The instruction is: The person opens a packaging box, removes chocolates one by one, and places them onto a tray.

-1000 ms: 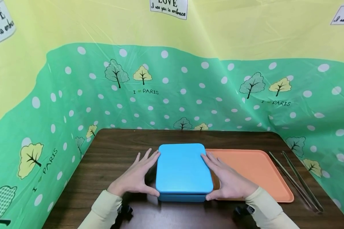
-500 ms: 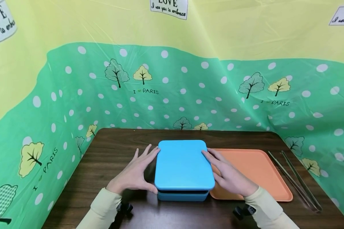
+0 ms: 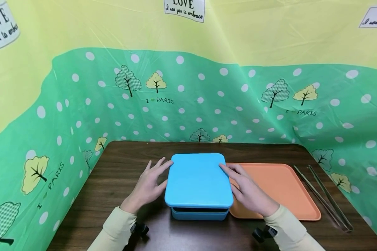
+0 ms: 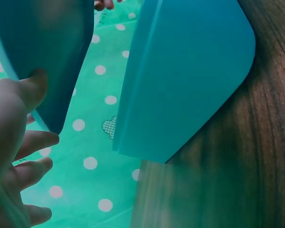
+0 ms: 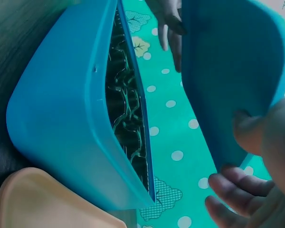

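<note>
A bright blue lid (image 3: 198,179) is raised off a blue rectangular box (image 3: 199,214), with a dark gap along the front. My left hand (image 3: 146,186) grips the lid's left edge, its thumb on the underside in the left wrist view. On the opposite edge my right hand (image 3: 249,190) holds the lid, and the right wrist view shows that thumb (image 5: 249,130) underneath as well. Wide space separates lid and box in both wrist views. Inside the box, shiny wavy-edged dividers (image 5: 126,99) line a dark interior, mostly hidden from the head view by the lid.
An orange tray (image 3: 279,184) lies right of the box, partly behind my right hand. Long metal tongs (image 3: 331,204) lie beyond it near the right edge of the dark wooden table (image 3: 138,150). A green and yellow patterned cloth (image 3: 188,101) hangs around the table.
The lid has risen from the box and shifted slightly left. Both thumbs have moved from the box's front up under the lid, the right one first, then the left.
</note>
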Action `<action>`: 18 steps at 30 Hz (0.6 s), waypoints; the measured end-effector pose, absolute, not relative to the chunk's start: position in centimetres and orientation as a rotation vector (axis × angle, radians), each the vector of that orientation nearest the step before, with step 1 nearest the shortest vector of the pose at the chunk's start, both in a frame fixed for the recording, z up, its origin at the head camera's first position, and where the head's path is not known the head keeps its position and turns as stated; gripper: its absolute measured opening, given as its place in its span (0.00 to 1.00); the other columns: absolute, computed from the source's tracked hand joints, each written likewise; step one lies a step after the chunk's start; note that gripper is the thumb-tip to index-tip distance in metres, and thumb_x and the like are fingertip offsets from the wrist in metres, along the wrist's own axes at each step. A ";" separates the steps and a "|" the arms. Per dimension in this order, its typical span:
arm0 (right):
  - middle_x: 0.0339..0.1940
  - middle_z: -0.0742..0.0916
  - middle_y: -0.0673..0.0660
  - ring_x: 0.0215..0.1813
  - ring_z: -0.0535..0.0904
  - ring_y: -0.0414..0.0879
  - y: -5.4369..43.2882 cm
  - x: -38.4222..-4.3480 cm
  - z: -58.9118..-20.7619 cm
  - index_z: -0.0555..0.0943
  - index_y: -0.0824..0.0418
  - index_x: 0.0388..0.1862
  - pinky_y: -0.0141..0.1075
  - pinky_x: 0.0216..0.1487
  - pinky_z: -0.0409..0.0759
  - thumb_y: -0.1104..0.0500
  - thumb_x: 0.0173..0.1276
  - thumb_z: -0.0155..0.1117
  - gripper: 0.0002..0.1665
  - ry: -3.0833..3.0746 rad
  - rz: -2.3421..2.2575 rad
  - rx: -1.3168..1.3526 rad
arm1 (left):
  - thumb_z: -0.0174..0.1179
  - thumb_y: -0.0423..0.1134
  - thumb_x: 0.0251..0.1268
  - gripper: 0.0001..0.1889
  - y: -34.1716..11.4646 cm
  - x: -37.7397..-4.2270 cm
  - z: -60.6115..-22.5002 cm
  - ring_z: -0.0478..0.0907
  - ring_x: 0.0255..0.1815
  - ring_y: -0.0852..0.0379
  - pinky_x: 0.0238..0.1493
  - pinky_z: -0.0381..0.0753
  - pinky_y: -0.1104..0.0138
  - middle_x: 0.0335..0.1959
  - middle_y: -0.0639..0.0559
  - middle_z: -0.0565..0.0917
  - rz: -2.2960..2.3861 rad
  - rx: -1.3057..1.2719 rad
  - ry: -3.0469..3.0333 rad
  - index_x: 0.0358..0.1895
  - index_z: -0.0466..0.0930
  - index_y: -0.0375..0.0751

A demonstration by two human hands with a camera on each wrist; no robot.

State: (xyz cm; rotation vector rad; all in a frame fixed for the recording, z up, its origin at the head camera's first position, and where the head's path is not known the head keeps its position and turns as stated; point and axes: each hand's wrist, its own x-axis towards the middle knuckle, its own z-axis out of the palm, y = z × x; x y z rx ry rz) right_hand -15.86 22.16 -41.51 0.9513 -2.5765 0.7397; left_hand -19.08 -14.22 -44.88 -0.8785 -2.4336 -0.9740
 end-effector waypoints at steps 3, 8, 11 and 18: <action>0.62 0.82 0.57 0.57 0.81 0.46 22.0 -16.0 -41.4 0.73 0.64 0.78 0.39 0.46 0.84 0.80 0.68 0.65 0.39 -2.515 0.787 0.924 | 0.69 0.27 0.66 0.27 -14.2 -19.2 -44.7 0.75 0.73 0.38 0.72 0.62 0.30 0.66 0.44 0.84 -0.937 -0.875 -2.368 0.69 0.81 0.41; 0.50 0.86 0.51 0.42 0.79 0.37 21.9 -16.1 -41.5 0.81 0.63 0.69 0.32 0.37 0.82 0.78 0.67 0.68 0.31 -2.429 0.835 0.879 | 0.71 0.29 0.65 0.20 -14.2 -19.3 -44.3 0.84 0.63 0.42 0.64 0.77 0.37 0.55 0.44 0.90 -0.854 -0.886 -2.265 0.60 0.87 0.41; 0.43 0.86 0.48 0.36 0.76 0.35 21.7 -16.1 -41.4 0.85 0.61 0.61 0.31 0.32 0.79 0.75 0.68 0.69 0.24 -2.410 0.857 0.835 | 0.73 0.32 0.64 0.13 -14.2 -19.4 -43.9 0.90 0.50 0.49 0.53 0.86 0.47 0.46 0.49 0.92 -0.828 -0.902 -2.213 0.51 0.90 0.43; 0.23 0.75 0.42 0.21 0.66 0.34 21.4 -16.3 -40.8 0.86 0.61 0.49 0.30 0.21 0.68 0.65 0.76 0.66 0.07 -2.423 0.910 0.699 | 0.67 0.37 0.73 0.20 -13.6 -19.6 -43.5 0.60 0.18 0.67 0.22 0.60 0.72 0.14 0.60 0.67 -0.840 -0.946 -2.172 0.21 0.72 0.51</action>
